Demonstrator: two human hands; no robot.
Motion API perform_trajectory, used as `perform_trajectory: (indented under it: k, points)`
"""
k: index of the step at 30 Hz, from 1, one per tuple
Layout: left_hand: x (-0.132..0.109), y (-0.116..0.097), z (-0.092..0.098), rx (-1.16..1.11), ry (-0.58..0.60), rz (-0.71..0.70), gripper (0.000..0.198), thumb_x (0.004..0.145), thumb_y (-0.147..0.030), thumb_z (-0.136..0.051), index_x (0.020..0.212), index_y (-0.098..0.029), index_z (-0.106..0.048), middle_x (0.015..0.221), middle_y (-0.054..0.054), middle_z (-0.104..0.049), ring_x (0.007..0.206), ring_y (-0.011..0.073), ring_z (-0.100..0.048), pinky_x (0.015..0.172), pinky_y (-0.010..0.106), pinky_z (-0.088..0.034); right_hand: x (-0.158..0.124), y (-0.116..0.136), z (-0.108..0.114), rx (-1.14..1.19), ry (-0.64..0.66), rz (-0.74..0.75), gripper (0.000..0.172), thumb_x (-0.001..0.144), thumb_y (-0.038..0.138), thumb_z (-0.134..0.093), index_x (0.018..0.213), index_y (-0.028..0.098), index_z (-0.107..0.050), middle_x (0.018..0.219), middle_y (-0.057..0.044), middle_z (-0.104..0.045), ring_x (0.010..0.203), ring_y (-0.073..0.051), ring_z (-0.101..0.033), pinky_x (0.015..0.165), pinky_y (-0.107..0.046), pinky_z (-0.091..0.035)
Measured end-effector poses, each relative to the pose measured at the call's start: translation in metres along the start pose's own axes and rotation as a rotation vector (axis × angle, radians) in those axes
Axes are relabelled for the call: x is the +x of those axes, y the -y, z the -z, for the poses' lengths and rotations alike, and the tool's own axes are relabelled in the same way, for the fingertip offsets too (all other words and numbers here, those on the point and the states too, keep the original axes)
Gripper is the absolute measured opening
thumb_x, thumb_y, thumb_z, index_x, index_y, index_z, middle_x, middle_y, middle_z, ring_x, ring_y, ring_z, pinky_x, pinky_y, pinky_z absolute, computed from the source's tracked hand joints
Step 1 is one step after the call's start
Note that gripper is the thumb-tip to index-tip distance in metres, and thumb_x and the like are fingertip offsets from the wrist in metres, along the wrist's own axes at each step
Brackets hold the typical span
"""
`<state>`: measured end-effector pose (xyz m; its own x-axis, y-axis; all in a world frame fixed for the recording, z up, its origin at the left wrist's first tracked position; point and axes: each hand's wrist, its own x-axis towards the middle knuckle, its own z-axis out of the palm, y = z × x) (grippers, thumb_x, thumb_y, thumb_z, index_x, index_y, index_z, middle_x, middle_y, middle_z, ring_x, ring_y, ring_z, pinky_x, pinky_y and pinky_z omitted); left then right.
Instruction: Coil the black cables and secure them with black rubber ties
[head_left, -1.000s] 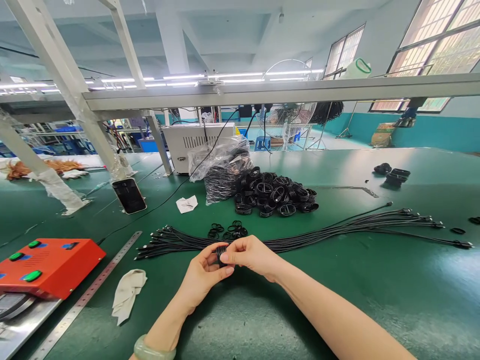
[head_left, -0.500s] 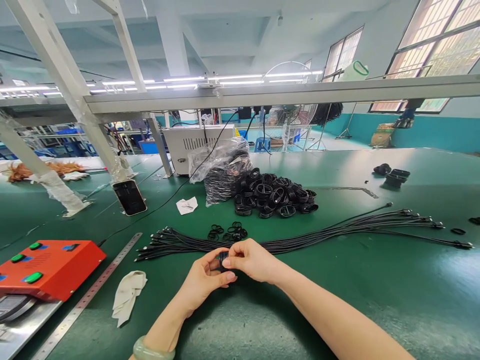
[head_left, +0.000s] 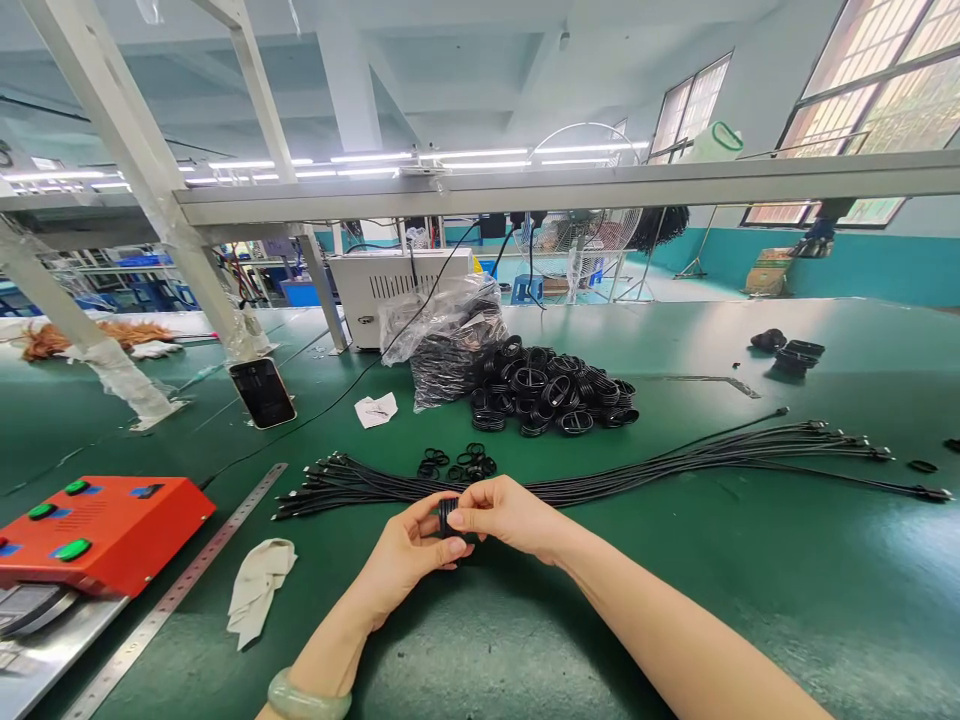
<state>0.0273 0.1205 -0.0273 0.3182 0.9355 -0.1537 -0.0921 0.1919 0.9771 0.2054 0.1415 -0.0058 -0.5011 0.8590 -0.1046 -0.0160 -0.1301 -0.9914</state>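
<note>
Near the table's front, my left hand (head_left: 405, 555) grips a small bundle of black rings (head_left: 447, 514) between thumb and fingers. My right hand (head_left: 506, 518) pinches the same bundle from the right, and its fingers cover part of it. Just behind my hands, a long bunch of black cables (head_left: 622, 478) with metal-tipped ends lies across the table. Several loose black rings (head_left: 474, 460) rest beyond the cables. Farther back is a large heap of black ring bundles (head_left: 555, 390), beside a clear plastic bag (head_left: 442, 350) with more black pieces.
To the left are an orange box with green buttons (head_left: 112, 530), a steel ruler (head_left: 180, 590) and a pale cloth (head_left: 259, 590). A phone (head_left: 262, 392) leans by a taped frame post. A paper scrap (head_left: 376, 410) lies near a thin cable. Black pieces (head_left: 796, 355) sit far right.
Both hands stay on the ring bundle, with only a slight shift of the fingers. The whole view has moved a little; the things on the table keep their places.
</note>
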Motion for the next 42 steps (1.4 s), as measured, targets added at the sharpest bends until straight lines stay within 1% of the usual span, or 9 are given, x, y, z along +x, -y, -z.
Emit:
perform_trajectory:
  k: [3,9,16,22,26,32,37,40,42]
  points:
    - [0.001,0.000,-0.001,0.005,0.000,-0.011,0.068,0.059,-0.024,-0.086,0.121,-0.020,-0.059,0.097,0.009,-0.076,0.091,0.0282,-0.071,0.071,0.032,-0.053,-0.001,0.002,0.001,-0.039,0.016,-0.006,0.037,0.059,0.047,-0.081,0.060,0.017,-0.060,0.058,0.002,-0.059,0.060,-0.012,-0.052,0.058,-0.025,-0.036]
    - [-0.002,-0.002,-0.004,0.001,0.039,-0.036,0.062,0.059,-0.024,-0.086,0.116,-0.019,-0.062,0.089,0.007,-0.077,0.089,0.0259,-0.071,0.080,0.036,-0.053,-0.003,0.002,0.002,-0.029,-0.008,-0.012,0.037,0.059,0.045,-0.081,0.055,0.017,-0.057,0.054,0.004,-0.054,0.055,-0.009,-0.044,0.054,-0.024,-0.031]
    - [-0.004,0.000,-0.004,0.012,0.016,-0.056,0.060,0.060,-0.020,-0.085,0.116,-0.021,-0.062,0.101,0.006,-0.075,0.088,0.0211,-0.070,0.080,0.032,-0.053,-0.002,-0.002,-0.006,-0.177,-0.105,-0.036,0.032,0.064,0.039,-0.078,0.055,0.017,-0.057,0.051,0.005,-0.051,0.051,-0.009,-0.039,0.051,-0.025,-0.026]
    - [-0.001,0.001,-0.004,0.009,-0.006,-0.071,0.062,0.061,-0.019,-0.084,0.118,-0.021,-0.060,0.097,0.007,-0.075,0.087,0.0223,-0.070,0.071,0.031,-0.055,-0.005,0.008,0.001,-0.048,0.026,-0.028,0.039,0.068,0.053,-0.074,0.061,0.017,-0.061,0.059,0.002,-0.057,0.056,-0.010,-0.044,0.056,-0.025,-0.032]
    - [-0.001,-0.002,-0.004,-0.011,0.010,-0.078,0.067,0.057,-0.015,-0.085,0.119,-0.022,-0.060,0.098,0.006,-0.075,0.090,0.0231,-0.069,0.078,0.033,-0.054,-0.003,0.006,0.000,0.021,-0.051,-0.043,0.040,0.059,0.050,-0.081,0.057,0.017,-0.060,0.056,0.003,-0.055,0.056,-0.010,-0.045,0.057,-0.026,-0.033]
    - [-0.006,-0.005,-0.007,-0.027,0.029,-0.053,0.061,0.063,-0.018,-0.083,0.120,-0.022,-0.061,0.101,0.007,-0.073,0.087,0.0232,-0.069,0.069,0.030,-0.054,0.002,-0.005,-0.006,0.144,-0.081,-0.037,0.040,0.055,0.042,-0.085,0.051,0.017,-0.054,0.050,0.006,-0.049,0.051,-0.008,-0.034,0.054,-0.025,-0.025]
    - [-0.004,-0.006,-0.002,-0.103,0.053,-0.031,0.069,0.065,-0.025,-0.084,0.128,-0.023,-0.055,0.101,0.008,-0.073,0.091,0.0245,-0.069,0.076,0.034,-0.056,0.005,-0.005,0.002,0.157,-0.051,-0.040,0.043,0.056,0.046,-0.084,0.053,0.017,-0.053,0.052,0.006,-0.048,0.052,-0.008,-0.033,0.053,-0.025,-0.024]
    - [-0.003,-0.009,0.006,-0.233,0.097,0.034,0.051,0.080,-0.042,-0.069,0.124,-0.020,-0.057,0.105,0.012,-0.073,0.092,0.0254,-0.071,0.081,0.038,-0.056,0.002,0.002,0.012,0.170,0.000,-0.030,0.043,0.057,0.050,-0.083,0.059,0.016,-0.057,0.058,0.005,-0.050,0.054,-0.008,-0.036,0.056,-0.025,-0.028]
    - [-0.002,-0.010,0.011,-0.258,0.114,0.064,0.041,0.085,-0.039,-0.064,0.119,-0.016,-0.061,0.104,0.014,-0.073,0.092,0.0255,-0.071,0.081,0.037,-0.057,-0.001,0.006,0.018,0.172,0.032,-0.028,0.043,0.058,0.052,-0.083,0.063,0.016,-0.059,0.061,0.004,-0.052,0.056,-0.008,-0.039,0.058,-0.025,-0.031]
